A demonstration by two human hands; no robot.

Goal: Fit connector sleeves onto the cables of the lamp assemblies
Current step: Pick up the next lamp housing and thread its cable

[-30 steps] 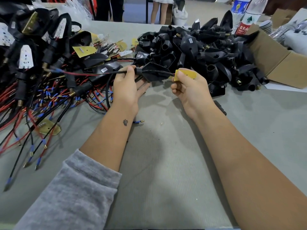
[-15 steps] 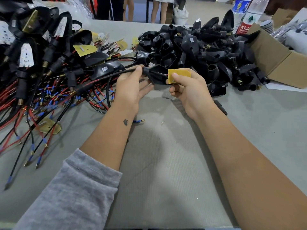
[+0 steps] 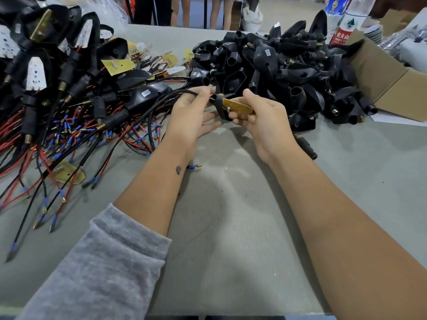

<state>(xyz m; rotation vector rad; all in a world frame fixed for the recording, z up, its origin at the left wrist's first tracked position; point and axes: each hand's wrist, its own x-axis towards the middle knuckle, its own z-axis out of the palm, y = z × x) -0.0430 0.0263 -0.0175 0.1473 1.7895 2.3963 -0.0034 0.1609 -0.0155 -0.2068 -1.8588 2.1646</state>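
My right hand (image 3: 261,116) pinches a yellow circuit strip (image 3: 238,107) whose left end sits inside a black sleeve housing (image 3: 221,106). My left hand (image 3: 191,112) grips the black cable (image 3: 161,101) just left of that housing, thumb and forefinger on it, the other fingers spread below. The cable trails left into the wire pile. Both hands hover just above the grey table (image 3: 231,215), between the two heaps.
A heap of finished lamp assemblies with red and black wires (image 3: 57,100) fills the left. A pile of empty black housings (image 3: 277,72) lies at the back right beside a cardboard box (image 3: 392,88) and water bottles (image 3: 346,21). People's legs stand beyond the table.
The black housing has slid right along the cable onto the yellow strip. My hands have come closer together and dropped slightly toward me.
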